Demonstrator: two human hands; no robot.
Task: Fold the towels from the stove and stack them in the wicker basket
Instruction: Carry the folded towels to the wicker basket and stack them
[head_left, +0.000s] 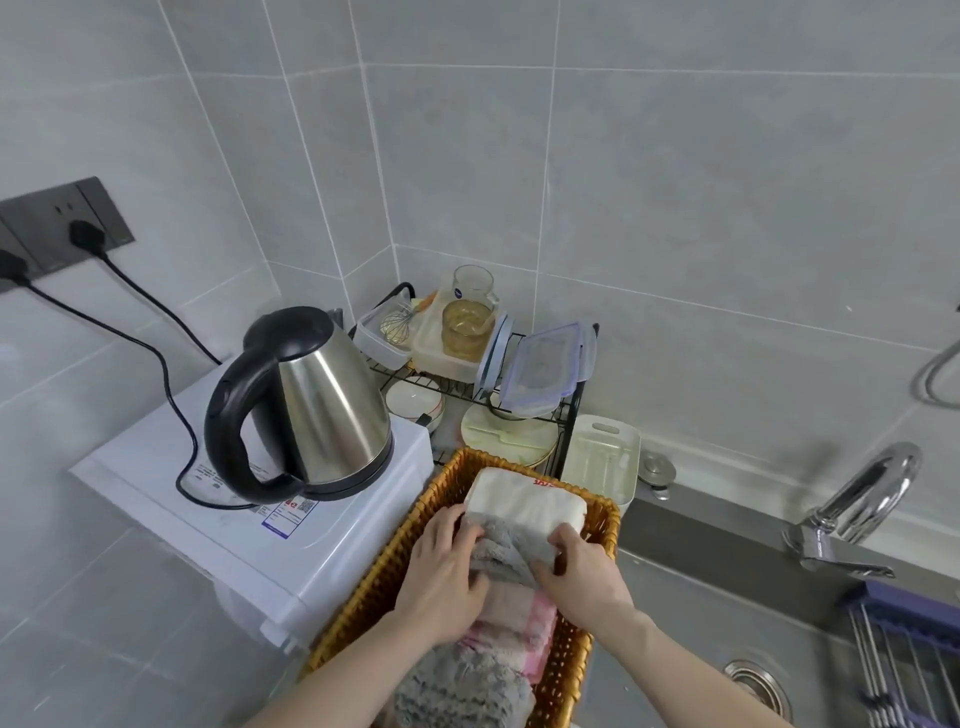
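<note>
Towels sit in a row inside the wicker basket (602, 525). Both hands are in there. The left hand (441, 577) and the right hand (587, 577) have curled fingers, and they squeeze a grey towel (501, 553) between them. Just past the fingertips stands a white towel (524, 501). Behind the wrists lie a pink towel (519, 621) and another fluffy grey towel (462, 691). A shiny kettle (322, 400) stands off to the left hand's side.

The single head-worn wide-angle camera is looking forward and down from close above the hands (519, 571), which are meeting low in the centre, with the tiled corner rising beyond them and the edges bending.
</note>
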